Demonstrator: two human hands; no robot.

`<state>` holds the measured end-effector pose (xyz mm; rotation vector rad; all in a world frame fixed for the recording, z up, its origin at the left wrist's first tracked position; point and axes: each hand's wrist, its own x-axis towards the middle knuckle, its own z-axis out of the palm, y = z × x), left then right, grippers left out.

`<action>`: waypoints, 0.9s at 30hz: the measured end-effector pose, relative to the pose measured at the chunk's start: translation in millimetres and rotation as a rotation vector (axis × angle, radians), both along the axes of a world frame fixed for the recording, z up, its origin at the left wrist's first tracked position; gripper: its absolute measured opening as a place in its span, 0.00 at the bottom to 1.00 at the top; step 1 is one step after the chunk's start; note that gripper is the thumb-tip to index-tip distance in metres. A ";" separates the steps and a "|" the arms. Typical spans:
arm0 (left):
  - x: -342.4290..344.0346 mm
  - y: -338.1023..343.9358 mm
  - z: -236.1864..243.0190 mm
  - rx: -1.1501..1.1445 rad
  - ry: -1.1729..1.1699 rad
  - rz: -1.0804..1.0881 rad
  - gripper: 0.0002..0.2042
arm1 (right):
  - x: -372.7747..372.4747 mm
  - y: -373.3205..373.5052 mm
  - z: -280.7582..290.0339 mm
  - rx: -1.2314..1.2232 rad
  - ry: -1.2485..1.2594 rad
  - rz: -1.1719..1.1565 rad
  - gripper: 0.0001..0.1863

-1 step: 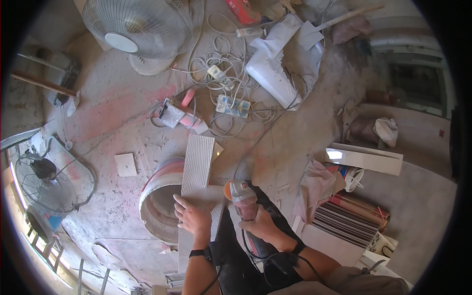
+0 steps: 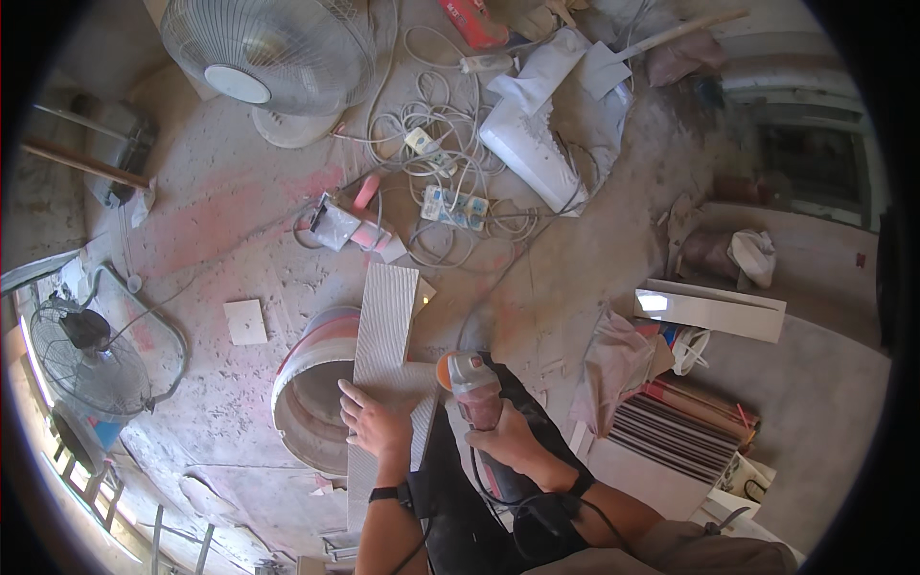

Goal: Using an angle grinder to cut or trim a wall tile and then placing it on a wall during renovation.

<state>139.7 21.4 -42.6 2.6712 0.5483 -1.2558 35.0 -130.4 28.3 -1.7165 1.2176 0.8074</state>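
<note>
A long tile strip (image 2: 385,316) with a ridged, pale grey face lies across a round bucket (image 2: 287,388) and reaches back beside my legs. A shorter piece (image 2: 402,381) lies against it, projecting to the right; whether the two are joined I cannot tell. On the tile's left edge rests my left hand (image 2: 379,426), its fingers stretched out and spread, the thumb hidden. My right hand (image 2: 508,441) is wrapped round the body of an angle grinder (image 2: 474,388). The grinder's orange disc (image 2: 445,371) sits just right of the shorter piece; contact is unclear.
Ahead, tangled cords with power strips (image 2: 454,208) lie on the dusty floor near a pink-handled tool (image 2: 359,225) and a white sack (image 2: 537,134). A large fan (image 2: 273,57) stands far left, another fan (image 2: 91,350) at left. Stacked tiles (image 2: 671,431) are at right.
</note>
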 end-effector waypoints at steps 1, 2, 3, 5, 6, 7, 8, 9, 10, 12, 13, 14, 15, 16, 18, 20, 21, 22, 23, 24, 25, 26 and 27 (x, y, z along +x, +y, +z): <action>-0.4 0.2 -0.1 -0.008 -0.005 -0.004 0.67 | 2.2 1.5 -3.1 0.002 -0.001 -0.001 0.40; -1.6 1.0 0.7 -0.018 -0.007 -0.009 0.67 | 6.7 6.2 -5.7 0.000 -0.017 0.039 0.40; -2.7 1.4 -0.3 -0.017 -0.004 -0.012 0.67 | 11.1 9.6 -7.2 -0.001 -0.032 0.078 0.40; -4.2 2.8 -4.5 -0.038 -0.041 0.009 0.67 | 22.7 11.8 -1.5 0.012 -0.027 0.084 0.40; -3.9 3.5 -4.1 -0.036 -0.040 0.007 0.67 | 26.7 12.9 1.0 0.024 -0.025 0.094 0.40; -3.6 3.7 -3.3 -0.024 -0.020 0.010 0.67 | 22.3 12.3 1.2 0.027 -0.025 0.092 0.40; -2.6 1.4 -3.2 -0.017 -0.002 0.014 0.67 | 15.0 6.6 1.9 0.009 -0.003 0.087 0.40; -1.2 0.3 -2.0 -0.019 -0.005 0.015 0.67 | 9.6 2.3 2.4 -0.009 0.018 0.082 0.40; 0.4 -0.3 0.2 -0.006 0.005 0.011 0.67 | 6.0 0.1 1.9 -0.011 0.016 0.083 0.40; 0.8 -1.5 2.1 0.006 0.017 0.005 0.67 | 2.6 -3.0 3.6 -0.017 0.043 0.095 0.40; 1.0 -1.7 2.0 -0.008 0.013 0.006 0.67 | 4.3 -1.2 1.6 -0.018 0.043 0.096 0.40; 0.8 0.0 2.4 -0.019 0.011 0.004 0.67 | 7.8 5.9 -1.9 -0.012 0.000 0.115 0.40; -0.1 0.3 2.0 -0.018 0.012 0.003 0.67 | 11.8 11.5 -3.8 -0.005 -0.042 0.134 0.40; -1.5 -0.4 0.7 -0.027 -0.001 0.003 0.67 | 15.2 14.5 -3.2 -0.005 -0.041 0.133 0.40; -1.4 1.0 0.0 -0.033 -0.018 0.006 0.67 | 25.1 18.4 -0.3 0.006 -0.042 0.123 0.41; 0.0 0.7 0.4 -0.002 0.005 0.012 0.67 | 16.6 15.8 -3.4 -0.007 -0.022 0.135 0.42; 1.2 -0.1 1.0 -0.006 0.003 0.016 0.67 | 12.8 14.2 -5.7 -0.020 0.000 0.144 0.43; 2.5 -0.5 2.3 -0.008 0.009 0.013 0.67 | 10.3 14.3 -9.0 -0.024 -0.002 0.150 0.43; 2.0 0.1 3.7 -0.008 0.017 0.010 0.67 | 10.3 16.1 -9.6 -0.005 -0.032 0.124 0.43; 1.7 -0.3 4.3 -0.009 0.018 0.015 0.67 | 10.6 17.8 -10.3 0.015 -0.061 0.098 0.42; 1.8 -1.7 4.6 -0.022 0.005 0.013 0.67 | 11.9 19.8 -11.8 0.013 -0.060 0.104 0.42; 1.7 -0.7 4.8 -0.032 -0.008 0.009 0.67 | 17.9 24.1 -11.2 -0.009 -0.080 0.095 0.40; 1.7 0.2 4.4 -0.032 -0.006 0.012 0.67 | 21.3 27.3 -9.5 -0.031 -0.100 0.087 0.38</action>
